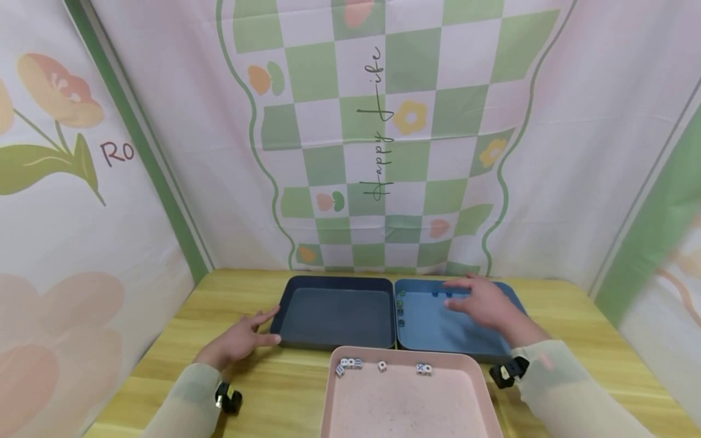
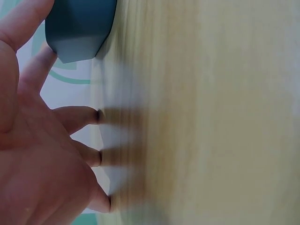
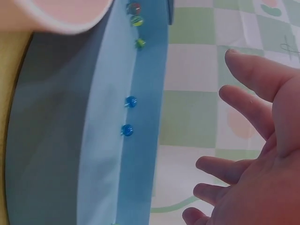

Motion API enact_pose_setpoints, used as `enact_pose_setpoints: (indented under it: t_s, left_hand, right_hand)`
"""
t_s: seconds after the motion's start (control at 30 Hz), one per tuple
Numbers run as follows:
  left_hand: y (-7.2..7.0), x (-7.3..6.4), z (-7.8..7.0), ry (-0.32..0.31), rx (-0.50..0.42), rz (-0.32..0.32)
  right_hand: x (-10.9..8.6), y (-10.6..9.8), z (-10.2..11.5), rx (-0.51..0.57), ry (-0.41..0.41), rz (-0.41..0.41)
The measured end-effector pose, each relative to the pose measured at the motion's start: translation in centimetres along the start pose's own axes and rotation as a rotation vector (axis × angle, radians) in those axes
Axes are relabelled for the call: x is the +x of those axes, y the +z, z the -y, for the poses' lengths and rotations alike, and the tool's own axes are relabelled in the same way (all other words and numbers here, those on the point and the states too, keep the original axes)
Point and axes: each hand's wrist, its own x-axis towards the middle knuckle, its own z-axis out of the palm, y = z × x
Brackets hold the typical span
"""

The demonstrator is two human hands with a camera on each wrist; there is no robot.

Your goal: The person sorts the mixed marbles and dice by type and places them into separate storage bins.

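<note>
At the left end of a dark blue-grey tray (image 1: 336, 317), my left hand (image 1: 241, 340) touches the wall with outstretched thumb and index finger. Its other fingertips reach down to the wooden table in the left wrist view. My right hand (image 1: 486, 303) is held over a lighter blue tray (image 1: 438, 333), fingers loosely extended and nothing in them. Small glass marbles lie in that tray: several greenish and dark ones (image 1: 401, 312) along its left wall, and two blue marbles (image 3: 127, 130) by the back wall.
A pink tray (image 1: 405, 404) stands in front of the two blue ones, with several white dice (image 1: 352, 363) near its far rim. The wooden table (image 1: 296, 401) ends at a patterned curtain (image 1: 361, 152) behind, and more fabric hangs at both sides.
</note>
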Motion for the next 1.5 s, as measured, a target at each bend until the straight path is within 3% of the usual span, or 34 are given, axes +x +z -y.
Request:
enact_pose_setpoints:
  t_s: [0.3,0.47,0.7,0.9,1.33,1.5]
  left_hand:
    - [-0.1,0.0,0.2,0.004,0.019,0.001]
    - [0.0,-0.1,0.2,0.007,0.015,-0.001]
    - [0.3,-0.2,0.0,0.011,0.018,-0.004]
    - [0.1,-0.1,-0.2,0.011,0.022,-0.005]
    - [0.0,-0.2,-0.2,0.009,0.02,-0.009]
    - [0.0,-0.2,-0.3,0.004,0.028,-0.011]
  right_hand:
    - [-1.7,-0.2,1.7,0.077,0.034,-0.011]
    - [-2.9,0.6,2.7,0.107,0.034,-0.011]
    - [-4.7,2.2,3.6,0.049,0.007,0.06]
    - [-5.8,3.1,3.9,0.064,-0.002,0.113]
    - [-6.2,5.0,5.1,0.098,0.063,0.136]
    - [-6.0,6.1,4.7,0.025,0.046,0.126]
